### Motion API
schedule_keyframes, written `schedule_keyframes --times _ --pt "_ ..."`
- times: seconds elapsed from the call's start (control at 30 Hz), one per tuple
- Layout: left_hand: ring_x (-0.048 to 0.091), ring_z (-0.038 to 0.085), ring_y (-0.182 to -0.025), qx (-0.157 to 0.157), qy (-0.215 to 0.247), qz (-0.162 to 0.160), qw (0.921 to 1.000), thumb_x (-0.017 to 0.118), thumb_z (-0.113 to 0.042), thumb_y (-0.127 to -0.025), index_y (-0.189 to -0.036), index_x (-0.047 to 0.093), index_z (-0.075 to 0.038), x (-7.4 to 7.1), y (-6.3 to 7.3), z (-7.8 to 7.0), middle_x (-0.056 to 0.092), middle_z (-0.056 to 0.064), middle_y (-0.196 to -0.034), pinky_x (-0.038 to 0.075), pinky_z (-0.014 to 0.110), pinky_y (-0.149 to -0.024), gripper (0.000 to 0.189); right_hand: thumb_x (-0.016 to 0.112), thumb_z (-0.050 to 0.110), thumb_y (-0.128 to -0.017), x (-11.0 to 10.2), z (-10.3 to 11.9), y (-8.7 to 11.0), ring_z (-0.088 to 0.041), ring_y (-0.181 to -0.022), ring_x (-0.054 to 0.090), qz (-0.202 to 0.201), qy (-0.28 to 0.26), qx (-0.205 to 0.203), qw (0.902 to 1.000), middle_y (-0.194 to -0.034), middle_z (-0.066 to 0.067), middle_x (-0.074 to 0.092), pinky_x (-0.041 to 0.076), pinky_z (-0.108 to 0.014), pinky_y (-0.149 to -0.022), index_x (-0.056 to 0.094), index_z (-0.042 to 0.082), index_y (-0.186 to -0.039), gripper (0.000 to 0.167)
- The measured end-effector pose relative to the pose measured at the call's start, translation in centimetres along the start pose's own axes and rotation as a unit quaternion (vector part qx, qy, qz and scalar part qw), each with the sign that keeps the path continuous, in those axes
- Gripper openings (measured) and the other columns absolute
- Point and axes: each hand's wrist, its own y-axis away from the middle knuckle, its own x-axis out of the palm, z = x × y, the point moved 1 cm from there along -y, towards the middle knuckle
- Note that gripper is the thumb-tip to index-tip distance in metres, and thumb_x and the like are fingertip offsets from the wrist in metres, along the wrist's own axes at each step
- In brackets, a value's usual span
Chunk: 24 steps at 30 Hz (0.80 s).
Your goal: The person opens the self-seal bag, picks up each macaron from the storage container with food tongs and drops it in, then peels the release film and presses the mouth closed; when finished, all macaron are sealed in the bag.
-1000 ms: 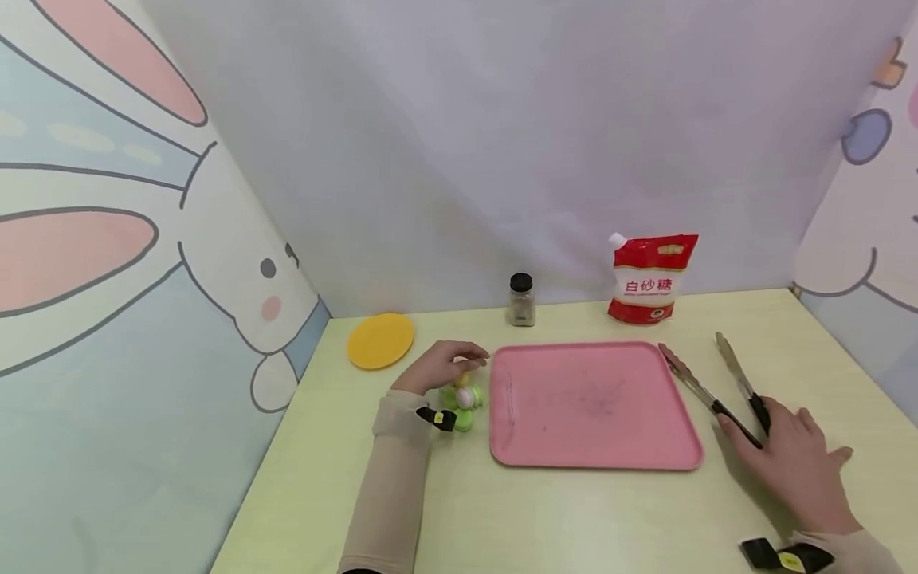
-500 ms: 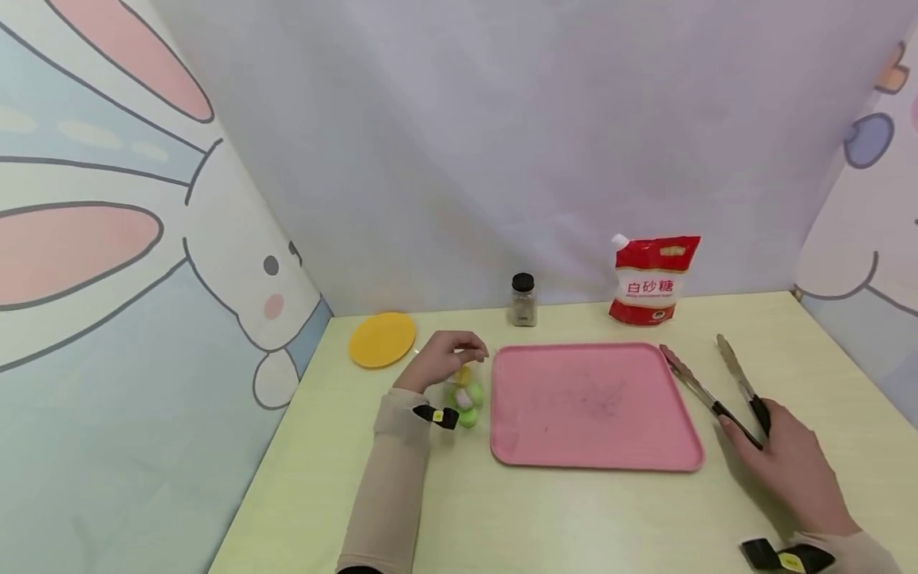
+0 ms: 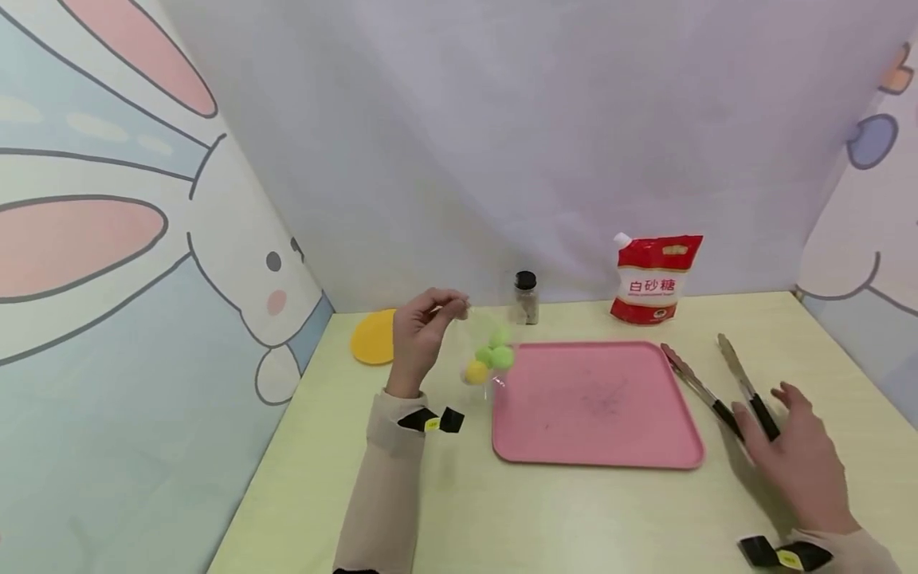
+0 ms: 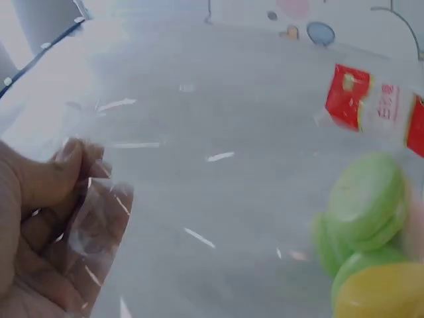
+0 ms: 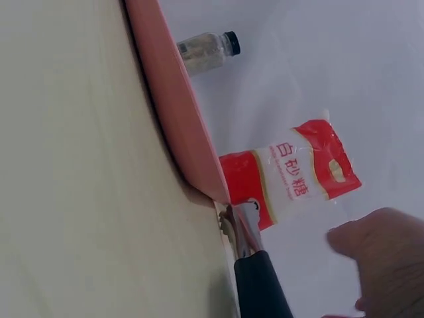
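My left hand, raised at the left of the tray, pinches the top of a clear plastic bag between thumb and fingers. Down in the bag sit several macarons, green ones and a yellow one; they hang over the tray's left edge. On the right, my right hand is spread over the black handles of the tongs, fingers apart and not wrapped round them. The tongs' arms lie splayed on the table, with one tip at the tray's right edge.
The pink tray lies mid-table. Behind it stand a small glass jar with a black lid and a red and white sugar pouch. A yellow plate is partly hidden behind my left hand.
My left hand has risen, lifting the bag of macarons up from the table to the tray's left edge. The right fingers have loosened and spread at the tongs' handles.
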Motion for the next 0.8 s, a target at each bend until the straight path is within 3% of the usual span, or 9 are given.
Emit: schedule_keyframes --times 0.13,0.2,0.27,0.37,0.47,0.57,0.63,0.7,0.8 --pt "0.069 0.02 -0.079 -0.043 0.05 -0.039 0.9971 0.066 0.001 -0.095 -0.102 0.071 0.009 0.6 -0.1 -1.9 0.07 0.021 -0.091 0.06 0.04 -0.072 0.011 0.071 0.016 -0.093 -0.4 4.1 0.2 -0.02 -0.119 0.06 -0.066 -0.069 -0.112 0.9891 -0.138 -0.023 0.057 0.045 -0.031 -0.096 0.049 0.008 -0.147 0.059" --pt "0.069 0.022 -0.079 -0.056 0.054 -0.041 0.9961 0.066 0.002 -0.095 -0.102 0.071 0.009 0.7 -0.1 -2.7 0.07 0.02 -0.09 0.06 0.04 -0.071 0.011 0.071 0.008 -0.092 0.5 7.2 0.0 -0.001 -0.115 0.058 -0.02 -0.11 -0.184 0.9766 -0.133 -0.017 0.061 0.037 -0.011 -0.097 0.052 0.013 -0.144 0.056" --pt "0.068 0.029 -0.078 -0.062 0.063 -0.042 0.9952 0.066 0.002 -0.095 -0.101 0.07 0.01 0.6 0.0 -3.3 0.07 0.018 -0.09 0.06 0.04 -0.071 0.011 0.069 0.006 -0.094 2.1 10.8 -0.3 0.0 -0.116 0.058 0.072 -0.157 -0.231 0.9575 -0.134 -0.013 0.061 0.038 -0.011 -0.098 0.048 0.015 -0.146 0.057" --pt "0.066 0.033 -0.078 -0.061 0.081 -0.042 0.994 0.066 0.001 -0.095 -0.101 0.067 0.012 0.4 0.1 -4.2 0.069 0.015 -0.09 0.06 0.04 -0.073 0.013 0.065 0.016 -0.1 5.5 15.9 -1.2 -0.019 -0.132 0.051 0.217 -0.228 -0.244 0.9174 -0.144 -0.009 0.054 0.044 -0.032 -0.105 0.036 0.018 -0.152 0.06" --pt "0.066 0.029 -0.077 -0.056 0.095 -0.038 0.9932 0.065 -0.002 -0.097 -0.102 0.065 0.012 0.4 0.3 -5.0 0.067 0.012 -0.089 0.059 0.04 -0.076 0.015 0.064 0.024 -0.101 8.6 19.9 -2.6 -0.03 -0.141 0.042 0.327 -0.324 -0.204 0.8638 -0.154 -0.009 0.043 0.041 -0.05 -0.108 0.026 0.021 -0.157 0.068" --pt "0.065 0.023 -0.077 -0.056 0.104 -0.037 0.9923 0.064 -0.005 -0.098 -0.103 0.064 0.011 0.5 0.5 -5.7 0.065 0.01 -0.088 0.058 0.039 -0.079 0.017 0.061 0.02 -0.102 10.3 22.6 -4.3 -0.031 -0.139 0.044 0.389 -0.425 -0.17 0.7994 -0.153 -0.013 0.044 0.04 -0.051 -0.109 0.027 0.017 -0.157 0.065" --pt "0.064 0.023 -0.077 -0.058 0.112 -0.041 0.9912 0.063 -0.006 -0.099 -0.103 0.063 0.011 0.5 0.6 -5.9 0.064 0.01 -0.088 0.057 0.039 -0.08 0.018 0.06 0.016 -0.102 10.6 23.6 -5.2 -0.03 -0.133 0.051 0.396 -0.462 -0.173 0.7744 -0.147 -0.016 0.05 0.044 -0.045 -0.106 0.034 0.012 -0.154 0.058" --pt "0.064 0.022 -0.077 -0.062 0.117 -0.046 0.9901 0.063 -0.005 -0.099 -0.104 0.061 0.013 0.5 0.6 -6.1 0.064 0.01 -0.089 0.057 0.038 -0.079 0.018 0.06 0.011 -0.102 10.4 24.3 -5.8 -0.031 -0.124 0.058 0.386 -0.474 -0.202 0.7651 -0.139 -0.019 0.056 0.049 -0.041 -0.101 0.043 0.006 -0.148 0.049" --pt "0.064 0.021 -0.076 -0.06 0.105 -0.053 0.9912 0.063 -0.004 -0.099 -0.103 0.061 0.013 0.3 0.5 -6.4 0.064 0.012 -0.089 0.058 0.037 -0.077 0.018 0.065 0.01 -0.099 9.6 25.1 -6.1 -0.029 -0.115 0.062 0.362 -0.442 -0.244 0.7837 -0.13 -0.014 0.062 0.054 -0.039 -0.093 0.051 0.009 -0.142 0.046"
